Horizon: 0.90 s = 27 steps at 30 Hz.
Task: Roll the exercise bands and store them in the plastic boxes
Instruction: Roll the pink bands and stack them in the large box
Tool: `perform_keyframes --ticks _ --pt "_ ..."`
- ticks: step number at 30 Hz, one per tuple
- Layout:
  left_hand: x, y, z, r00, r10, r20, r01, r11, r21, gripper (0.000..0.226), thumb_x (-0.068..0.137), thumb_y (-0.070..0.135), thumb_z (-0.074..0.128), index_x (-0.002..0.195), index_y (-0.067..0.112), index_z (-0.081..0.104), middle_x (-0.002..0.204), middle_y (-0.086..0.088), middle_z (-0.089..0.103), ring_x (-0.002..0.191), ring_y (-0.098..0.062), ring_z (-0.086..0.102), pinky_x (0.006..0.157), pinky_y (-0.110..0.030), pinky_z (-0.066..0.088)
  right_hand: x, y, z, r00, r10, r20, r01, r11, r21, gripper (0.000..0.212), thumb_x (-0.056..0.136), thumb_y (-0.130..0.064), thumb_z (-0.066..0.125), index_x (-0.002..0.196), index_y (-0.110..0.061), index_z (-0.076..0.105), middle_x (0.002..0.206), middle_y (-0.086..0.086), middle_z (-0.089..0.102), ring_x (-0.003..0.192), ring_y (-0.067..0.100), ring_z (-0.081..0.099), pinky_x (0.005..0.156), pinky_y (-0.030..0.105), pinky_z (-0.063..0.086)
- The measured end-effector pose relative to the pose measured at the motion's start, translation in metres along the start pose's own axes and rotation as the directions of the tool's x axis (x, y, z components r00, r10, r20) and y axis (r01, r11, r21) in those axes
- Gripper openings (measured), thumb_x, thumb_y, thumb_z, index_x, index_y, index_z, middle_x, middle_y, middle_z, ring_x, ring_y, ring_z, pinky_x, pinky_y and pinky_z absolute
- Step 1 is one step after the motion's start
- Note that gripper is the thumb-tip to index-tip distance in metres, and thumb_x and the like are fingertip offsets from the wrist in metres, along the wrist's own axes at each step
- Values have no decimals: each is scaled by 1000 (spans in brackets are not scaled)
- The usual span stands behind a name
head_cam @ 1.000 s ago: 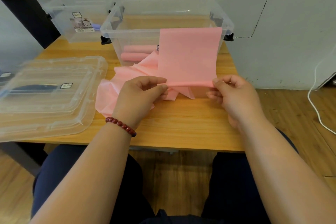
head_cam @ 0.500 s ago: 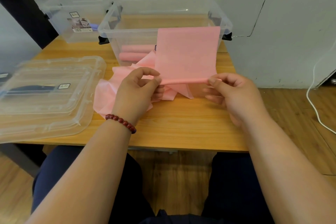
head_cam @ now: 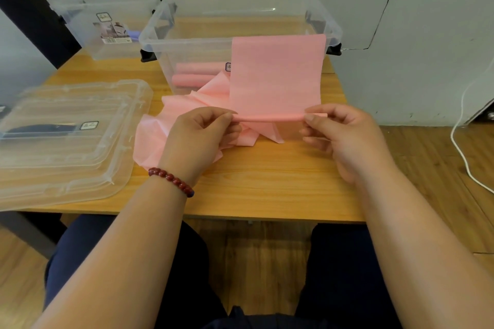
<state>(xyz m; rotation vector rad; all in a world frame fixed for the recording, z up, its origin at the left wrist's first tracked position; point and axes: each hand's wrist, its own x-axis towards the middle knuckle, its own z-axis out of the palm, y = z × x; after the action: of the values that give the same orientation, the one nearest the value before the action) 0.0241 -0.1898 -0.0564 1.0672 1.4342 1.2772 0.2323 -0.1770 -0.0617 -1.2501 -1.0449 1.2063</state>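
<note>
A flat pink exercise band (head_cam: pixel 276 75) rises from a thin rolled edge up over the rim of the near clear plastic box (head_cam: pixel 187 43). My left hand (head_cam: pixel 203 136) pinches the left end of that rolled edge and my right hand (head_cam: pixel 339 136) pinches the right end, both just above the wooden table (head_cam: pixel 267 181). The rest of the band lies crumpled (head_cam: pixel 181 112) on the table behind my left hand. Two rolled pink bands (head_cam: pixel 195 75) lie inside the near box.
A second clear box (head_cam: pixel 107 21) with a label stands at the back left. Two clear lids (head_cam: pixel 66 141) are stacked on the table's left side. A white cable (head_cam: pixel 459 141) runs over the floor at the right. The wall is close behind the boxes.
The rolled edge has grown a little thicker as both hands turned it. My left thumb and fingers have closed onto its end again after opening half a second ago.
</note>
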Motion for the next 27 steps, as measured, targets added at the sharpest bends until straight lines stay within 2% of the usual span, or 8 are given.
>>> perform_keyframes --ticks 6,8,10,11,16,20,24,27 --pt "-1 1 2 999 49 -24 -49 999 -5 13 95 6 56 101 11 68 74 -6 72 69 -12 70 68 -25 59 0 2 1 999 5 -51 -3 999 54 5 91 -8 64 92 -9 68 82 5 71 73 14 72 59 20 57" --pt "-1 2 2 998 55 -30 -55 998 -4 11 94 7 58 96 15 64 74 -8 72 69 -15 71 68 -30 60 1 2 2 999 6 -54 -3 998 57 4 91 -6 63 92 -8 66 79 7 69 68 13 71 58 20 57" --pt "-1 0 2 998 53 -29 -52 999 16 11 94 8 59 92 16 66 72 -6 72 69 -18 71 74 -41 60 1 1 2 998 -7 -58 9 999 42 7 91 -5 62 89 -11 64 76 5 67 64 12 69 59 20 57" --pt "-1 0 2 998 50 -23 -49 999 17 11 93 8 60 90 16 68 71 -5 72 69 -18 70 76 -43 60 1 1 2 998 -14 -59 16 999 33 9 91 -5 62 88 -13 64 75 4 67 63 12 68 59 20 57" --pt "-3 1 1 999 37 0 -37 997 -64 7 90 10 65 94 9 71 77 -7 74 73 -17 72 72 -28 60 1 2 -3 999 13 -41 -10 997 76 3 89 -7 66 88 -9 68 74 5 70 66 12 69 57 19 55" --pt "-1 0 1 999 46 1 -46 998 -42 11 92 4 60 92 9 70 73 -5 72 70 -15 70 74 -32 60 -2 0 -6 999 41 3 -41 997 62 4 88 -2 65 90 -6 67 81 8 70 74 14 71 56 20 55" --pt "0 -1 3 998 68 -11 -68 998 -12 12 95 12 59 89 9 70 71 0 72 70 -14 70 72 -28 60 -1 -2 -7 999 36 -19 -34 996 77 6 88 -8 66 83 -11 68 85 7 71 80 16 72 56 20 55" --pt "-1 -1 4 998 63 -12 -63 998 -14 10 94 11 60 91 11 70 70 0 73 71 -13 71 72 -26 60 0 -1 -6 999 33 -36 -31 997 69 6 89 -8 66 85 -11 67 83 6 70 74 15 72 55 20 54"
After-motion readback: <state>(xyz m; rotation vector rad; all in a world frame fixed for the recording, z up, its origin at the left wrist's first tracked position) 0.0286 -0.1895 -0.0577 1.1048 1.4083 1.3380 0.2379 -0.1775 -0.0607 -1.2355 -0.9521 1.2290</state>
